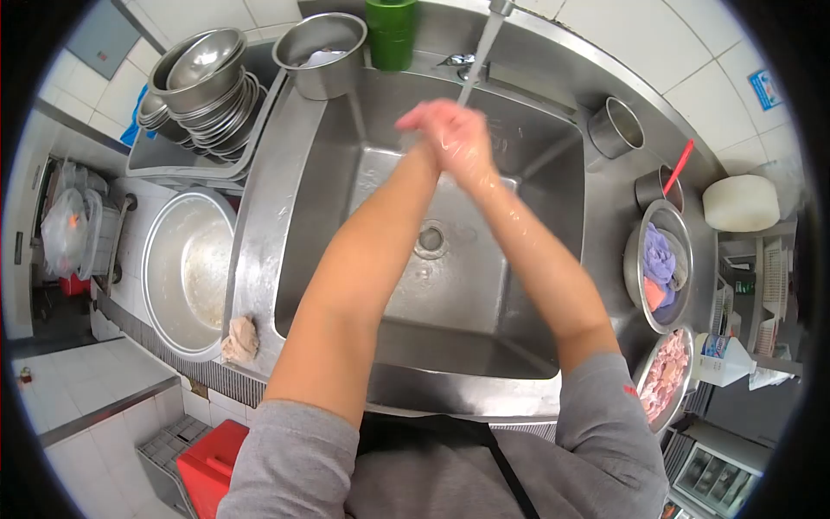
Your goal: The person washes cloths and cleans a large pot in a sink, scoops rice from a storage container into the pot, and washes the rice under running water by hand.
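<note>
Water runs from the faucet [500, 9] down into a steel sink [432, 294] with a round drain at its bottom. Over the back of the sink, close to the stream, my left hand [419, 130] and my right hand [458, 138] are pressed against each other. Both are wet and blurred, with the right mostly covering the left. No object shows between them, and their fingers are too smeared to make out. Drops of water cling to my right forearm.
Stacked steel bowls [207, 78], a steel pot [324, 78] and a green container [391, 35] stand behind left. A large basin [194, 277] is at left, near a crumpled cloth [241, 339]. At right are a bowl of cloths [659, 264] and a bowl of raw meat [664, 381].
</note>
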The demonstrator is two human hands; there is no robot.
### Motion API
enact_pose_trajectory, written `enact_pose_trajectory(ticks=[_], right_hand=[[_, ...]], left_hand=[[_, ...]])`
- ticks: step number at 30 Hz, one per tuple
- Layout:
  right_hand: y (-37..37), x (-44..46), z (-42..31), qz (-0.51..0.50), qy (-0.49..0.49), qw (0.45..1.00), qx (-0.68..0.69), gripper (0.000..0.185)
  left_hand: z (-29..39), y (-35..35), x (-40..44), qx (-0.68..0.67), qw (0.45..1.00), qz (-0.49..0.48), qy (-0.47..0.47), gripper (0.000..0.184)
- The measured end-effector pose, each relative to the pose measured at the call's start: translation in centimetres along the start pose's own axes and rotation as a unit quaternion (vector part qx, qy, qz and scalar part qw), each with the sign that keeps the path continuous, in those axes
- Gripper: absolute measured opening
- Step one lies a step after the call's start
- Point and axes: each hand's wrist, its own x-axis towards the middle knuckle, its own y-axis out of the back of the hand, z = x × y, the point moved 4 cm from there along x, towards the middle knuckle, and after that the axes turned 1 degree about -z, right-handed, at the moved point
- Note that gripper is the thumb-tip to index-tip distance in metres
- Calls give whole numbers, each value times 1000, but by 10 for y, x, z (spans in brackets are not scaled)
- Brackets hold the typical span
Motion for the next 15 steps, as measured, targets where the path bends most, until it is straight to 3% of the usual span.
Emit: enact_pose_trajectory(ticks=[1,2,3,5,6,9,10,12,14,15], right_hand=[[-9,-16,-9,-50,144,977,-148,21],[-17,-30,-12,-101,280,910,-289,22],[-8,-29,-4,-60,289,909,-294,21],[10,-11,14,23,315,901,-299,21],[19,5,22,58,230,938,-251,22],[40,41,54,155,-42,983,-86,27],[42,51,66,171,-82,981,-35,28],[41,73,91,194,-152,967,65,32],[38,86,103,182,-221,948,139,33],[37,91,108,173,-256,935,175,33]], left_hand=[[14,-16,-8,-11,999,44,-29,22],[28,-33,-17,-20,994,86,-58,24],[29,-42,-20,-7,987,142,-69,25],[15,-39,-13,-111,993,36,3,26],[15,-41,-14,-159,986,-17,36,28],[25,-54,-36,-51,998,11,-45,27],[19,-62,-49,-114,990,75,-21,27],[-6,-47,-47,-155,977,112,-97,33],[-4,-92,-109,70,973,167,-144,48],[-22,-95,-127,56,981,147,-112,60]])
